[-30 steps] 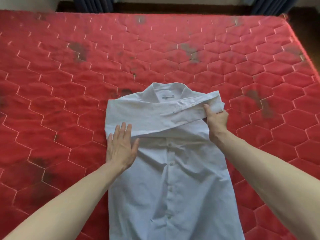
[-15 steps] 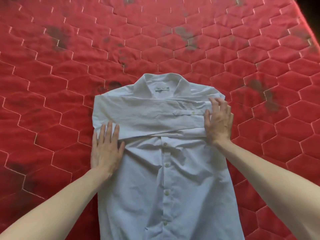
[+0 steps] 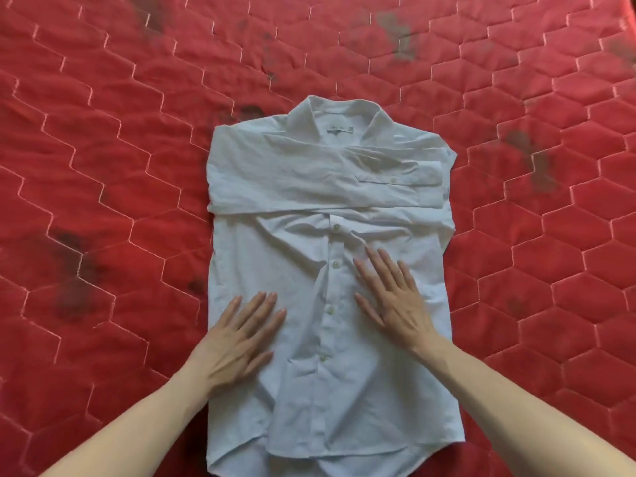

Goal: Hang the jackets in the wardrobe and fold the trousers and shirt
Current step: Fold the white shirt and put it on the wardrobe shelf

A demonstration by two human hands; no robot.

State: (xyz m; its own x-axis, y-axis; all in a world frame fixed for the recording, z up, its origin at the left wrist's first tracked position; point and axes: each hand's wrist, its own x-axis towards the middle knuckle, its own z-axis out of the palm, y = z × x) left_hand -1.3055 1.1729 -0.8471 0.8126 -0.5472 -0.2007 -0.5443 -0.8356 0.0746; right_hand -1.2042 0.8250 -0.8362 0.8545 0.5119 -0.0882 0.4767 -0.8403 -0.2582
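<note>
A white button-up shirt [image 3: 330,187] lies face up on the red mattress, collar pointing away from me. Both sleeves are folded across the chest in a band below the collar. My left hand [image 3: 237,339] rests flat on the shirt's left half, fingers spread. My right hand [image 3: 392,301] presses flat on the right half, just beside the button placket. Neither hand grips any cloth. No jackets or trousers are in view.
The red quilted mattress [image 3: 103,166] with a hexagon stitch pattern fills the whole view. Dark stains mark it in several places, such as at the upper right [image 3: 395,32] and the left [image 3: 72,270].
The right hand let go of the sleeve cuff and laid it across the chest. Both hands then slid down from the sleeve band onto the shirt's body. The camera moved closer.
</note>
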